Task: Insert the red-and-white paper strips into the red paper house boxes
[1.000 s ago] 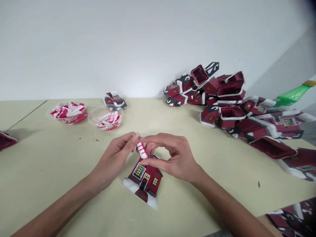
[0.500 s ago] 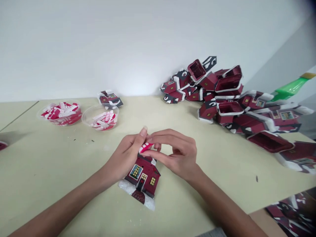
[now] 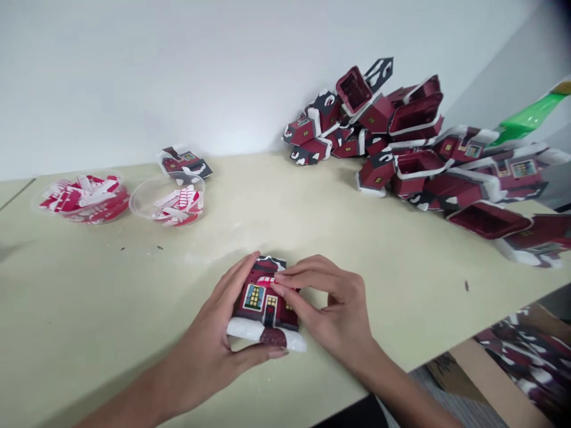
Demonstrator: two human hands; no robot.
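A dark red toy house front point(image 3: 281, 315) with yellow windows, a small door and a white snowy base lies on the table before me. My left hand point(image 3: 218, 333) grips it, fingers along its left side and thumb at the base. Between the thumb and fingertips of my right hand point(image 3: 334, 297) is a small red-and-white striped piece point(image 3: 266, 281). That piece sits over the house front, just above the big window and door; whether it touches the surface I cannot tell. My right fingers cover the house's right side.
Two clear plastic bowls, a left one point(image 3: 120, 208) and a right one point(image 3: 134, 205), hold red-and-white pieces. Behind them lies another house point(image 3: 182, 163). Many dark red houses point(image 3: 414, 172) are heaped at the back right, near a green bottle point(image 3: 526, 119). A box of parts point(image 3: 530, 362) stands below the table's right edge.
My left hand has gone from the striped piece to the house front, now gripping it. My right hand has brought the striped piece down over the house. The view has shifted.
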